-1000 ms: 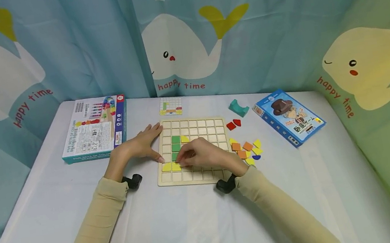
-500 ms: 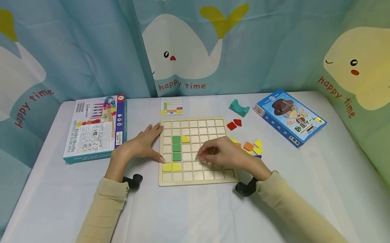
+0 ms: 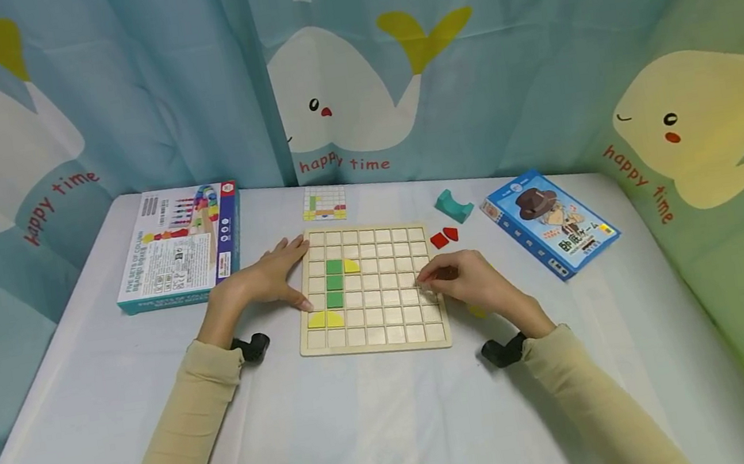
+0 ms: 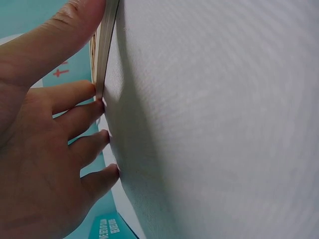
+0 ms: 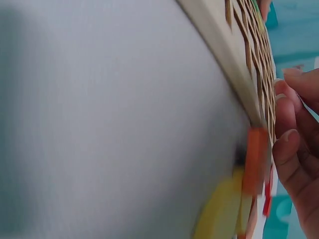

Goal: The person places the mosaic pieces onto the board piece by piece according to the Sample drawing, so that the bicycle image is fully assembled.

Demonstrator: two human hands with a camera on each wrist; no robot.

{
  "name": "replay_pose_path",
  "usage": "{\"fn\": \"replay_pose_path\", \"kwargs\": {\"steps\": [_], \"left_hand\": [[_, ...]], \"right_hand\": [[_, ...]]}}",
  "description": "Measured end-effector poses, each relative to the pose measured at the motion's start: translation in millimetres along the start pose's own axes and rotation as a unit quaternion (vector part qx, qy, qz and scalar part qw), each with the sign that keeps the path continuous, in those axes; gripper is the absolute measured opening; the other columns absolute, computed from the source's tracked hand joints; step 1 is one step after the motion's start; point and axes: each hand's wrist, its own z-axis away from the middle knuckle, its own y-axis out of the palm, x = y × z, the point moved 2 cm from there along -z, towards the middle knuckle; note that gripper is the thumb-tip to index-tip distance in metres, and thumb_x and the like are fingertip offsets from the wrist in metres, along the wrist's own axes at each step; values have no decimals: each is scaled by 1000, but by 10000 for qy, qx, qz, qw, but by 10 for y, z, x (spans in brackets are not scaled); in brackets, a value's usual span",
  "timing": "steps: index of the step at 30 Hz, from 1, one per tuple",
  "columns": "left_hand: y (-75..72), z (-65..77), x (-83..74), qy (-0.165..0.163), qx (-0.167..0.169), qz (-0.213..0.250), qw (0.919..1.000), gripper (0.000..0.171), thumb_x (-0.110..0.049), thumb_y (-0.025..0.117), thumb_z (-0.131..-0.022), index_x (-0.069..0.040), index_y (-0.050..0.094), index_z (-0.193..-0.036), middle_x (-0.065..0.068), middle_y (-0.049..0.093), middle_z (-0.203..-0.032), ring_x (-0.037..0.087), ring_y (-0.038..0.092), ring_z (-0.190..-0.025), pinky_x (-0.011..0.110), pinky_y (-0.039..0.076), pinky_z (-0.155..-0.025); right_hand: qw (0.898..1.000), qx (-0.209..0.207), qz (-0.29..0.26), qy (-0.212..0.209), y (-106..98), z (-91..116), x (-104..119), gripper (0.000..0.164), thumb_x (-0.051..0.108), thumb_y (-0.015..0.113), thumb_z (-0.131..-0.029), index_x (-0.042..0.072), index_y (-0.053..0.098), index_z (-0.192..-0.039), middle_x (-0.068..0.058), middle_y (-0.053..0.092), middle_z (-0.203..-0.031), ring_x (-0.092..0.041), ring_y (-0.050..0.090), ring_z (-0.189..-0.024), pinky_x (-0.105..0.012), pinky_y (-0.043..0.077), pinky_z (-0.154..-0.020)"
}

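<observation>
A square wooden grid board lies on the table. My left hand rests at its left edge, fingers spread, thumb at the lower left side; in the left wrist view the thumb overlaps the board's rim. Green square tiles stand in a column on the board, with a yellow rounded tile beside the top one and two yellow tiles lower left. My right hand hovers over the board's right edge, fingers bent; nothing shows between fingers and thumb in the right wrist view. Orange and yellow tiles lie just under it.
Two red tiles and a teal curved piece lie right of the board. A pattern card is behind it. A toy box stands at left, a blue game box at right; a curtain hangs behind.
My right hand has moved right, from the lower left cells across the board to its right edge, and now covers most of the loose tile pile. The left hand has stayed put.
</observation>
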Motion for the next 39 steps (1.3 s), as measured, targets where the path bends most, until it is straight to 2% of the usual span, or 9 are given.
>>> {"fn": "replay_pose_path", "kwargs": {"steps": [5, 11, 16, 21, 30, 39], "left_hand": [[2, -2, 0, -9, 1, 9, 10000, 114, -33, 87, -82, -5, 15, -165, 14, 3, -174, 41, -4, -160, 64, 5, -126], [0, 0, -4, -27, 18, 37, 10000, 113, -32, 87, -83, -5, 14, -165, 14, 2, -174, 41, -4, -159, 64, 5, -126], [-5, 9, 3, -38, 32, 48, 10000, 114, -32, 87, -83, -7, 13, -165, 13, 1, -174, 41, -6, -159, 64, 4, -126], [1, 9, 3, -38, 21, 52, 10000, 113, -31, 87, -82, -6, 14, -165, 13, 2, -174, 41, -5, -160, 64, 5, -126], [0, 14, -2, -27, 20, 44, 10000, 114, -32, 88, -82, -6, 14, -165, 13, 2, -174, 42, -5, -159, 65, 5, -126], [9, 1, 11, -14, 16, 25, 10000, 114, -33, 88, -82, -6, 14, -165, 13, 2, -174, 42, -5, -159, 64, 4, -126]], "right_hand": [[9995, -222, 177, 132, -137, -3, -127, 9, 10, 76, -93, 7, 79, -100, -9, 75, -93, -18, 60, -74, -22, 50, -60], [9983, -305, 249, 422, -258, -41, -251, 11, 11, 72, -96, 5, 79, -104, -9, 75, -89, -20, 62, -74, -23, 52, -60], [9973, -226, 170, 671, -312, -85, -346, 15, 10, 69, -98, 4, 78, -108, -12, 75, -94, -23, 63, -78, -23, 53, -67], [9972, -151, 153, 716, -313, -124, -403, 16, 12, 72, -97, 3, 78, -108, -14, 76, -100, -22, 62, -82, -22, 52, -69], [9971, 144, 233, 711, -283, -153, -401, 18, 13, 77, -92, 4, 77, -108, -8, 68, -88, -21, 58, -82, -22, 47, -65], [9962, 445, 179, 726, -273, -155, -368, 22, 12, 78, -91, 4, 75, -111, -7, 63, -92, -22, 57, -87, -23, 48, -70]]}}
